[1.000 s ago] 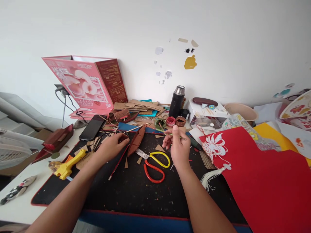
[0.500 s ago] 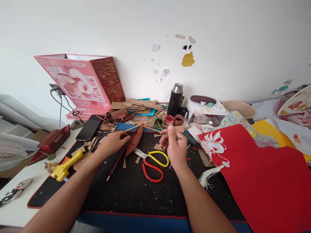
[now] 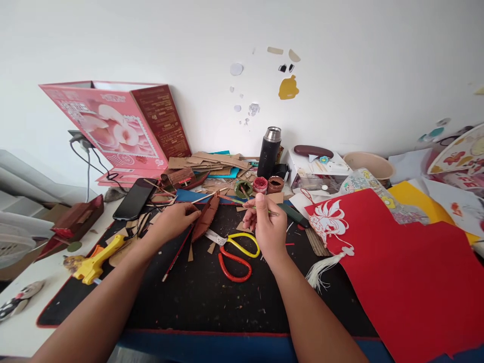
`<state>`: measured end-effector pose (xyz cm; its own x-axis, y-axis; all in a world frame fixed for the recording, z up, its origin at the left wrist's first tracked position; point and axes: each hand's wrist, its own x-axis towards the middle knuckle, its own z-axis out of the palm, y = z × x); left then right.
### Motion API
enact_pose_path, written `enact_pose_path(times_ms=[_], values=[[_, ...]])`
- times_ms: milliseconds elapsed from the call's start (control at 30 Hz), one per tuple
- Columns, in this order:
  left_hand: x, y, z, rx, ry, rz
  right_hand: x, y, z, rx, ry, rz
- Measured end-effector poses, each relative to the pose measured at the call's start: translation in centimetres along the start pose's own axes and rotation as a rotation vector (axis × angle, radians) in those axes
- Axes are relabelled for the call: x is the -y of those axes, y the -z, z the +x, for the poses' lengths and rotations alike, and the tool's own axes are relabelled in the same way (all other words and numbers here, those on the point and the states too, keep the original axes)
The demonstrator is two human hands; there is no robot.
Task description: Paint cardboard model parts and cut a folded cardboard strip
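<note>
Most of brown pc (image 3: 206, 219) looked coated, rest unclear; R hand (image 3: 267, 224) gripped thin brush (image 3: 231, 200), L hand (image 3: 176, 220) seemingly pinched pc's edge.

Illegible print on pink box (image 3: 117, 132), partial "FE" on pink packaging (image 3: 456, 182)

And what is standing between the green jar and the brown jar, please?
The red jar stands between them, as the head view shows.

Brown pointed piece (image 3: 204, 221) slants, slim brush (image 3: 232, 200) near its tip.
</note>
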<state>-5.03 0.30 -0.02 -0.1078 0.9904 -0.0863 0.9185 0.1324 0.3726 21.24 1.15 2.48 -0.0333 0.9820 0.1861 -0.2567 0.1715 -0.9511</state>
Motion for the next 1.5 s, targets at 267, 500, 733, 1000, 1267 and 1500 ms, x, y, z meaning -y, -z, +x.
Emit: enact_pose_path(times_ms=[267,500,733,1000,1267,1500], values=[[0.3,-0.1,0.4,0.012,0.002,0.015,-0.4,0.1,0.0,0.034,0.029,-0.009],[0.3,-0.1,0.5,0.007,0.000,-0.007,-0.3,0.0,-0.1,0.035,0.045,-0.046],[0.2,0.0,0.3,-0.004,-0.002,-0.039,-0.6,0.2,-0.2,0.066,0.072,-0.071],[0.2,0.0,0.3,0.023,-0.002,-0.064,-0.7,0.3,-0.2,0.071,0.069,-0.091],[0.4,-0.3,0.6,0.016,-0.012,-0.077,-0.9,0.2,-0.3,0.085,0.085,-0.078],[0.3,-0.3,0.7,0.012,-0.015,-0.093,-1.1,0.3,-0.3,0.092,0.067,-0.069]])
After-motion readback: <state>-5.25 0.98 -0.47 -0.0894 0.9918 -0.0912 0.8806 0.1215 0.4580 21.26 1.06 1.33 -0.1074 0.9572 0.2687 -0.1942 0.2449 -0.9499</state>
